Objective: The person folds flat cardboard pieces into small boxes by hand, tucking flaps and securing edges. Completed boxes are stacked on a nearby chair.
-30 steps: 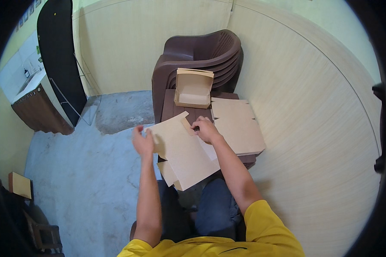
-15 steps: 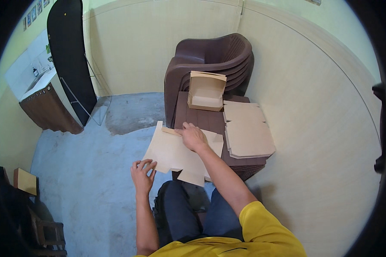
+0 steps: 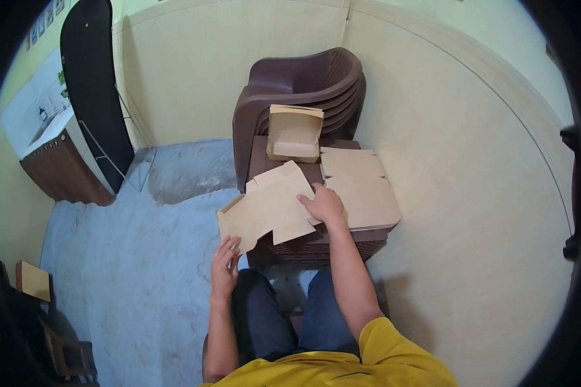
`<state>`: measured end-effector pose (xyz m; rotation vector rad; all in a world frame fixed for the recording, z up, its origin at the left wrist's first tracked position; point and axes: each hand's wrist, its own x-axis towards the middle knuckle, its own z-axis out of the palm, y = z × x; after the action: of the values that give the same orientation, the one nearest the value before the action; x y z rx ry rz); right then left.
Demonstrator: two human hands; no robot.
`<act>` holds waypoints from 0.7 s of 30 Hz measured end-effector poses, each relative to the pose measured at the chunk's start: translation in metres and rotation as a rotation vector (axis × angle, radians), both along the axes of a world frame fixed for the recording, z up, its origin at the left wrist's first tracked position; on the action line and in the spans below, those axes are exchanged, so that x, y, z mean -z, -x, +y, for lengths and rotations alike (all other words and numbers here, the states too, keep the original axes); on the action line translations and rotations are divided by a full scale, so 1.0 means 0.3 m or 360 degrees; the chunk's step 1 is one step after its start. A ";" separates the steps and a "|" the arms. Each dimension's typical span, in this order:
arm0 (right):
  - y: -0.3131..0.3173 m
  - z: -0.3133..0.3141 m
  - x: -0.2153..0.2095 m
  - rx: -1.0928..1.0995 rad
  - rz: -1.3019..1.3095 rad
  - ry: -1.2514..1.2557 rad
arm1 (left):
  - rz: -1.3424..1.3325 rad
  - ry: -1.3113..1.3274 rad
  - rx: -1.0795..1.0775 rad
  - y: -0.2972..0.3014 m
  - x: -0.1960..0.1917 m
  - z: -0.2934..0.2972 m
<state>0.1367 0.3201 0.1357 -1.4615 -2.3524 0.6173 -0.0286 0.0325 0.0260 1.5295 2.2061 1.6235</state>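
Note:
A flat cardboard box blank [image 3: 271, 209] with cut notches lies tilted between my hands, over the near part of the brown table. A narrow flap along its left edge stands partly folded up. My left hand [image 3: 226, 264] pinches the near left corner, fingertips on the board. My right hand [image 3: 324, 204] grips the right edge, thumb on top and fingers partly hidden beyond the edge. Beyond it, an open, formed cardboard box [image 3: 294, 133] stands with its lid raised. To the right lies a stack of flat box blanks [image 3: 361, 187].
The brown table [image 3: 259, 155] stands against stacked brown plastic armchairs [image 3: 297, 80], with the wall [image 3: 458, 213] close on the right. At the far left are a black board [image 3: 87, 97] and a sink counter [image 3: 64, 161]. A small box [image 3: 33, 281] sits lower left.
The box blank has turned, its right side swinging away from me. My right hand has moved from its far edge to its right edge; my left hand has shifted slightly right and nearer.

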 end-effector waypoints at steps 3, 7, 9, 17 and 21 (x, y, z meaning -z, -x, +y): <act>-0.079 0.099 0.051 -0.0107 0.0360 0.0146 | 0.0208 0.0033 0.0022 -0.023 -0.035 0.038; -0.216 0.224 0.083 -0.0009 0.0514 0.0041 | 0.0433 0.0050 0.0088 -0.054 -0.104 0.151; -0.290 0.255 0.078 0.0133 0.0440 -0.0056 | 0.0507 0.0055 0.0144 -0.082 -0.130 0.231; -0.373 0.185 -0.031 0.0233 0.0326 -0.1144 | 0.0667 0.0323 0.0296 -0.160 -0.102 0.388; -0.284 0.001 0.033 -0.0899 0.0553 -0.0625 | 0.0642 0.0267 0.0249 -0.166 -0.095 0.390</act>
<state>0.2220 0.3204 0.1258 -0.4755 -2.4083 0.4479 0.0213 0.1494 0.0545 2.0628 2.2514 1.1343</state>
